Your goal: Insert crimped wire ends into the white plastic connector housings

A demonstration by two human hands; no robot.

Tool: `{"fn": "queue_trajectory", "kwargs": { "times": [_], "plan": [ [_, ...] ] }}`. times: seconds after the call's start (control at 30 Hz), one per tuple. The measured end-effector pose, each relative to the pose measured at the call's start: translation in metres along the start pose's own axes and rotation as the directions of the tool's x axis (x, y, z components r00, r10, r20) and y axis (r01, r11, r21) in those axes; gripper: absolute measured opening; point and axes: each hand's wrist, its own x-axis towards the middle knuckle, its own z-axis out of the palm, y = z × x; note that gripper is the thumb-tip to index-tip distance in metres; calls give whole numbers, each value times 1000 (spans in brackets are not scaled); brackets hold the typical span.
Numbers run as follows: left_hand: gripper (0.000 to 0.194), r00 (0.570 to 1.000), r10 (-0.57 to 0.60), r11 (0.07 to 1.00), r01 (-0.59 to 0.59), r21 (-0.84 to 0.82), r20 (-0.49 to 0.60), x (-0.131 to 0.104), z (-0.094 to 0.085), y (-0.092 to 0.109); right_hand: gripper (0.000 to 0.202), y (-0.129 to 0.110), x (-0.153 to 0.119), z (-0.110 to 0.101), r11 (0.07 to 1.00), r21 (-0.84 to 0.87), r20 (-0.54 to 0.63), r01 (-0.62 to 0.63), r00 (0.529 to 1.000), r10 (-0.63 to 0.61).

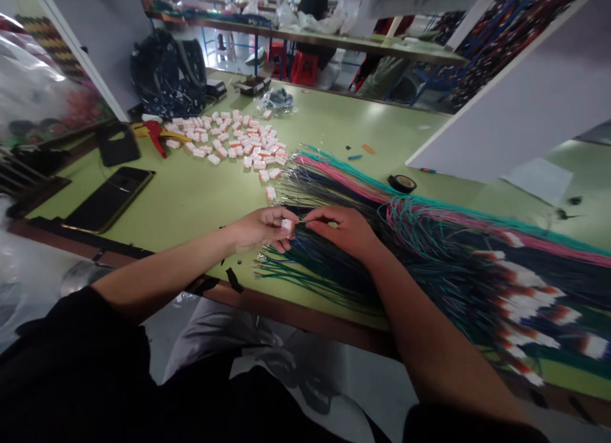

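Between the thumb and fingers of my left hand (pixel 260 230) is a white and orange connector housing (pixel 287 225). My right hand (pixel 341 230) is pinched just to its right, on the end of a thin dark wire (pixel 301 222) that points at the housing. Whether the wire's tip is inside the housing is too small to tell. Beneath both hands spread bundles of dark, green and pink wires (pixel 334 179) with metal terminals at their left ends. A loose pile of similar housings (pixel 238 137) lies beyond my left hand.
Wired connectors (pixel 529 296) are heaped at the right. A phone (pixel 109 200), a dark case (pixel 117 144) and red-yellow pliers (pixel 156 136) lie at the left. Black tape (pixel 401 183) sits behind the wires, near a white partition (pixel 515 93). A person (pixel 314 4) is at another table behind.
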Motion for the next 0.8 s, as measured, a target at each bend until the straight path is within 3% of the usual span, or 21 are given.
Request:
{"fn": "queue_trajectory", "kwargs": {
  "times": [0.33, 0.8],
  "plan": [
    [32, 1000, 0, 999, 0, -37, -6, 4, -3, -3, 14, -4, 0, 12, 993, -93, -32, 72, 997, -76],
    [30, 1000, 10, 1000, -10, 13, -26, 3, 1, -3, 11, -10, 0, 18, 968, -218, -38, -122, 992, 117]
  ]
}}
